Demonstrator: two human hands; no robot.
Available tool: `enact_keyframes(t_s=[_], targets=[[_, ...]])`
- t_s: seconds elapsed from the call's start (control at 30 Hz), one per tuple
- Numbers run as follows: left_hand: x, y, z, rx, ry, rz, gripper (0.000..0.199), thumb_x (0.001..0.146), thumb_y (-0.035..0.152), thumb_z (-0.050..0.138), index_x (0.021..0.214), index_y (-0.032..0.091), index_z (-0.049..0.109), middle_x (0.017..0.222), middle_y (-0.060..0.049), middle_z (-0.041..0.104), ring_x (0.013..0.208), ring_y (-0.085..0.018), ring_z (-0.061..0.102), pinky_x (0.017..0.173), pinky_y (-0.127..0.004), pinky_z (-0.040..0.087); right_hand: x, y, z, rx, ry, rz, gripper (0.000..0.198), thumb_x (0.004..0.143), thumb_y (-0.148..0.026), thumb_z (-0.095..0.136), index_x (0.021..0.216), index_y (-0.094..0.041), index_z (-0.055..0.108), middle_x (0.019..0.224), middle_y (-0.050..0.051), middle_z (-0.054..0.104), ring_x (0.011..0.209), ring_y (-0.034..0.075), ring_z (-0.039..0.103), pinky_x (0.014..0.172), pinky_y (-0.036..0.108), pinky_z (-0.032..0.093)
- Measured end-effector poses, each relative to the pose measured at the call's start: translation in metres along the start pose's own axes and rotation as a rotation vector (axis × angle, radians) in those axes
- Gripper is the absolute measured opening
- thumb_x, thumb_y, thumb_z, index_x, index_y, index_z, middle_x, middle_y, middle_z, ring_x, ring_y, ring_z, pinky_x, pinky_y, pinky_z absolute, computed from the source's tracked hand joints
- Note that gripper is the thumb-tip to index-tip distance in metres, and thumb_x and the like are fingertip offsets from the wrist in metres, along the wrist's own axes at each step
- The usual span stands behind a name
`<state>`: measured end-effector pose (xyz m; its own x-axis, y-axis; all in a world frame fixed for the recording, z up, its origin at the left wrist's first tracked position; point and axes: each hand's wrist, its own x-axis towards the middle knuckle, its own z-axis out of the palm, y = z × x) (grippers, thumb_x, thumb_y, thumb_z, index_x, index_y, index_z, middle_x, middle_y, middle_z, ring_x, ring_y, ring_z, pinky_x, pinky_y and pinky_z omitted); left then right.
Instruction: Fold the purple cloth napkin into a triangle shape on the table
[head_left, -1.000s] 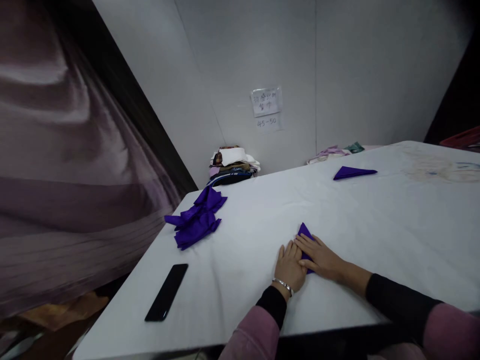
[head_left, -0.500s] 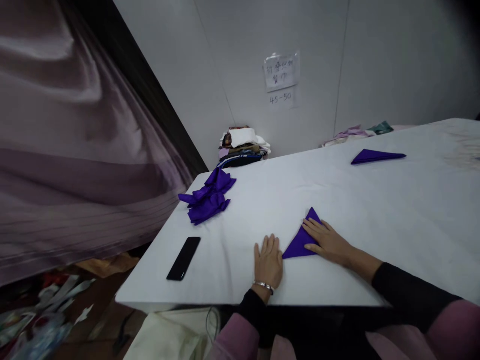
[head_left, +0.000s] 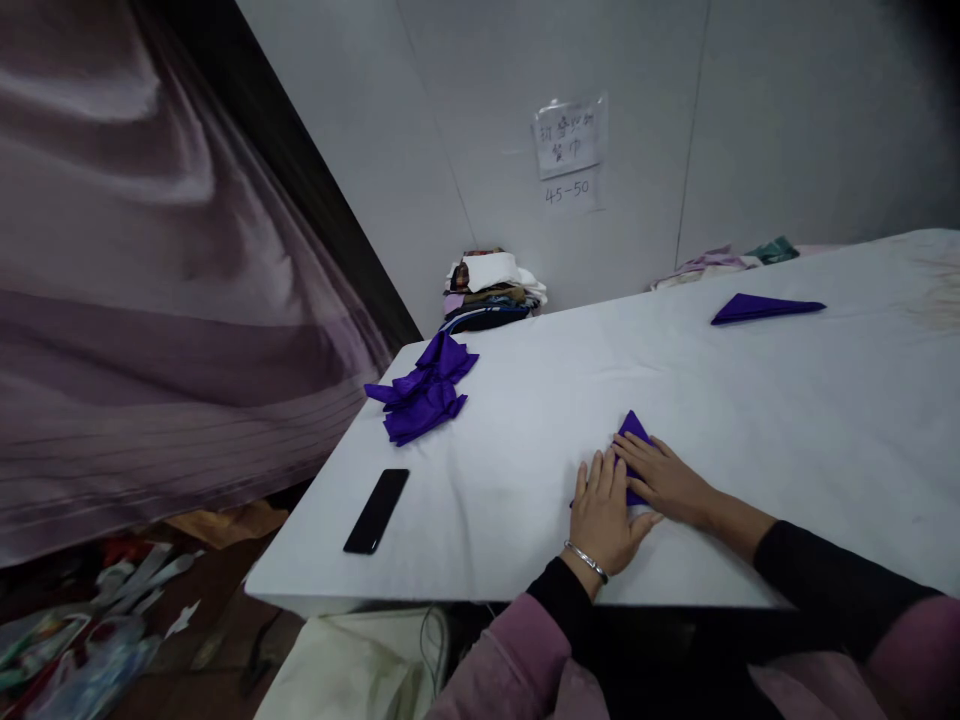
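A purple cloth napkin (head_left: 634, 426), folded into a triangle, lies on the white-covered table (head_left: 525, 420). My left hand (head_left: 602, 510) rests flat over its lower left part, fingers stretched out, with a bracelet at the wrist. From the right, my right hand (head_left: 664, 478) lies flat across the napkin with its fingers extended. The two hands meet over the cloth and hide most of it; its top point and small bits of edge show. Farther off to the right is another folded purple napkin (head_left: 761, 309). Crumpled purple napkins (head_left: 427, 395) lie at the left.
A black phone (head_left: 377, 510) lies near the table's left front. Beyond the far edge sits a stack of folded cloths (head_left: 491, 290), and more fabric (head_left: 712, 262) shows farther right. A paper sign (head_left: 568, 140) hangs on the wall. A mauve curtain (head_left: 187, 300) covers the left side.
My left hand has moved right, from beside the napkin's left corner onto the cloth. My right hand stays on the napkin. The view has shifted slightly.
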<state>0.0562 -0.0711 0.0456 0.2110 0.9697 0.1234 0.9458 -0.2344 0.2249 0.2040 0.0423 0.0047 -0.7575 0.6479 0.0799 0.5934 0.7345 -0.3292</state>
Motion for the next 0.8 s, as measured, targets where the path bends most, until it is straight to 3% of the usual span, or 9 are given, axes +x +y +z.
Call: enact_keyframes(t_s=[0.13, 0.27, 0.57, 0.73, 0.8], targets=[[0.004, -0.007, 0.009, 0.033, -0.103, -0.010, 0.081, 0.088, 0.061, 0.030, 0.146, 0.006, 0.017, 0.153, -0.014, 0.020, 0.142, -0.027, 0.010, 0.116, -0.049, 0.017, -0.001, 0.003, 0.003, 0.023, 0.001, -0.004, 0.061, 0.094, -0.054, 0.022, 0.147, -0.023, 0.027, 0.152, 0.006, 0.024, 0.140, 0.026, 0.016, 0.112, 0.053, 0.014], [0.003, -0.009, 0.011, 0.045, -0.108, -0.008, 0.084, 0.087, 0.066, 0.027, 0.146, 0.007, 0.019, 0.153, -0.015, 0.021, 0.142, -0.029, 0.010, 0.115, -0.051, 0.017, 0.005, 0.013, 0.002, 0.044, -0.017, 0.001, 0.060, 0.094, -0.055, 0.021, 0.147, -0.027, 0.025, 0.152, 0.004, 0.024, 0.139, 0.026, 0.017, 0.112, 0.053, 0.013], [0.003, -0.007, 0.008, 0.045, -0.123, -0.023, 0.087, 0.086, 0.069, 0.020, 0.145, 0.005, 0.022, 0.153, -0.016, 0.020, 0.142, -0.028, 0.010, 0.115, -0.050, 0.015, 0.041, 0.065, -0.021, -0.012, -0.024, -0.042, 0.066, 0.091, -0.062, 0.024, 0.147, -0.026, 0.025, 0.151, 0.004, 0.025, 0.140, 0.024, 0.017, 0.112, 0.052, 0.007], [0.003, -0.007, 0.007, -0.011, -0.114, -0.040, 0.089, 0.085, 0.071, 0.019, 0.144, 0.006, 0.024, 0.153, -0.015, 0.020, 0.142, -0.027, 0.010, 0.116, -0.049, 0.013, 0.059, 0.078, -0.019, -0.006, 0.017, 0.028, 0.066, 0.091, -0.061, 0.025, 0.144, -0.024, 0.034, 0.150, 0.006, 0.028, 0.139, 0.025, 0.020, 0.111, 0.053, 0.010], [0.003, -0.007, 0.008, -0.032, -0.115, -0.056, 0.088, 0.084, 0.071, 0.020, 0.144, 0.007, 0.025, 0.153, -0.015, 0.021, 0.142, -0.027, 0.011, 0.116, -0.049, 0.014, 0.063, 0.080, -0.022, 0.098, 0.054, 0.090, 0.064, 0.090, -0.060, 0.028, 0.140, -0.022, 0.041, 0.148, 0.008, 0.033, 0.138, 0.026, 0.022, 0.112, 0.051, 0.011]])
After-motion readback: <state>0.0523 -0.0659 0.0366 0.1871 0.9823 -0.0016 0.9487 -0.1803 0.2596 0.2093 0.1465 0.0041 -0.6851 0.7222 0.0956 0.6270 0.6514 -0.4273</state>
